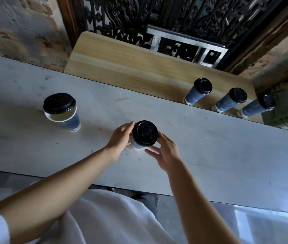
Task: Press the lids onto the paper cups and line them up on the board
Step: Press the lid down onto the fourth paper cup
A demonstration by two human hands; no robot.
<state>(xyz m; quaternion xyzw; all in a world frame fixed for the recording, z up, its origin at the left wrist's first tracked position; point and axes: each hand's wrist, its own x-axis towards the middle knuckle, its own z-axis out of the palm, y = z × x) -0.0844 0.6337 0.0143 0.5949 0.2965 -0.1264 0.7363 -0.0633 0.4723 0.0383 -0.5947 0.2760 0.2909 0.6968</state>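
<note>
A blue paper cup [136, 144] with a black lid [145, 132] on top stands at the middle of the white table [210, 147]. My left hand [120, 138] curls around the cup's left side. My right hand [166, 152] is at its right, fingers spread, with a fingertip by the lid's rim. At the left stands a second cup [70, 121] whose black lid [59, 103] sits askew, leaving the rim exposed. Three lidded cups [195, 95] [227, 101] [256, 108] stand in a row at the right end of the wooden board [122, 67].
The board lies along the table's far edge, against a brick wall [16, 29] and a dark ornate metal grille [192, 18]. The left and middle of the board are bare wood. The table's near edge runs just in front of my body.
</note>
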